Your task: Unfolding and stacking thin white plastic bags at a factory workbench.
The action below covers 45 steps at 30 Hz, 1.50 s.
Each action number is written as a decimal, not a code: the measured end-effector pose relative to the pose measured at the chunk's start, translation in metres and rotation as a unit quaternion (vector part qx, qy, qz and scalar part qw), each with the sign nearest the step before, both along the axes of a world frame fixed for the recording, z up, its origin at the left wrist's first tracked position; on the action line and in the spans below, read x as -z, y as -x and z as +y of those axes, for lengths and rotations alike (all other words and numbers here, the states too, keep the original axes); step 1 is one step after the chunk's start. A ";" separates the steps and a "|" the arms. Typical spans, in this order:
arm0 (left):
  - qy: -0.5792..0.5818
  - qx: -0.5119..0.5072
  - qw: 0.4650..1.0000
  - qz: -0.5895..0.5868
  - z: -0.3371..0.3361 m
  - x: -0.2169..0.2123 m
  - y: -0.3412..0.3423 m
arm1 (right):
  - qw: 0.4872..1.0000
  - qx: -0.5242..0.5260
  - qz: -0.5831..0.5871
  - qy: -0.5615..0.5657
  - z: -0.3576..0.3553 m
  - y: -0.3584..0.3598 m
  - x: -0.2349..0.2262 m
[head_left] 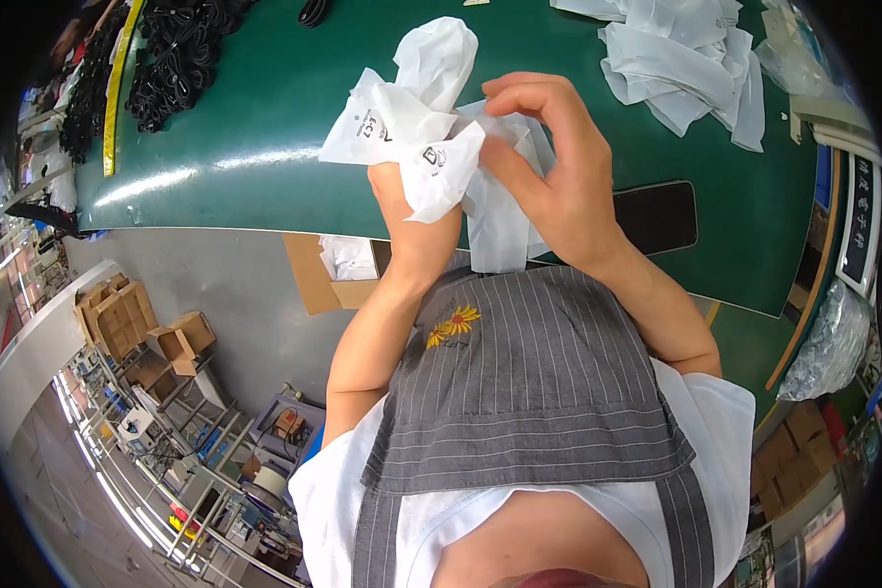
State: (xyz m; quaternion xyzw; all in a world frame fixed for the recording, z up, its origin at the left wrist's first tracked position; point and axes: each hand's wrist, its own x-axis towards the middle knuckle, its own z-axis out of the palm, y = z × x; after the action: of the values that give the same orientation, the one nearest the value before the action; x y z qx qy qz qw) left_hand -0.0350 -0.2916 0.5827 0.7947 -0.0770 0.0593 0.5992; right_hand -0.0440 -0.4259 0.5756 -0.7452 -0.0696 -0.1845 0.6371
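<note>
A crumpled white plastic bag [426, 118] with dark printing is gathered up in my left hand [412, 211]. The bag covers most of that hand's fingers, which are closed round it. Beside it my right hand [563, 162] is raised with curved fingers, thumb and forefinger apart. The right thumb tip is close to the bag's right edge; whether it touches cannot be made out. Below and between both hands, more flat white bags [500, 230] lie at the near edge of the green table [294, 118].
A black phone [655, 216] lies right of my right hand. A pile of white bags [681, 64] is at the far right. Coiled black cables [176, 64] lie far left beside a yellow strip [120, 93]. An open cardboard box [312, 274] stands below the table's front edge.
</note>
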 end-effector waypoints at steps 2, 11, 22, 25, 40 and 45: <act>0.022 -0.016 0.998 0.052 -0.002 -0.011 0.002 | 0.999 0.016 -0.020 0.041 0.000 -0.004 0.002; 0.198 -0.007 0.962 0.186 0.000 -0.024 -0.004 | 0.986 0.012 0.095 -0.140 -0.008 -0.013 0.005; 0.215 0.012 0.950 0.224 0.009 -0.016 -0.014 | 0.948 -0.068 0.231 -0.209 -0.025 -0.005 0.004; 0.246 -0.028 0.949 0.197 0.018 -0.012 -0.021 | 0.930 -0.160 0.258 -0.208 -0.033 0.026 0.014; 0.192 -0.001 0.956 0.221 0.044 0.001 -0.035 | 0.919 -0.147 0.341 -0.130 -0.038 0.054 0.012; 0.186 0.075 0.944 0.263 0.045 0.003 -0.038 | 0.862 -0.207 0.411 -0.211 -0.027 0.039 0.006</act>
State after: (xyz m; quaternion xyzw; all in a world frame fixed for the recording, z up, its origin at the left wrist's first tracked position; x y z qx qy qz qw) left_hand 0.0033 -0.2470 0.5801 0.6483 0.0359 -0.1837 0.7380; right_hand -0.0830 -0.4529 0.5698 -0.5692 0.0865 0.2646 0.7737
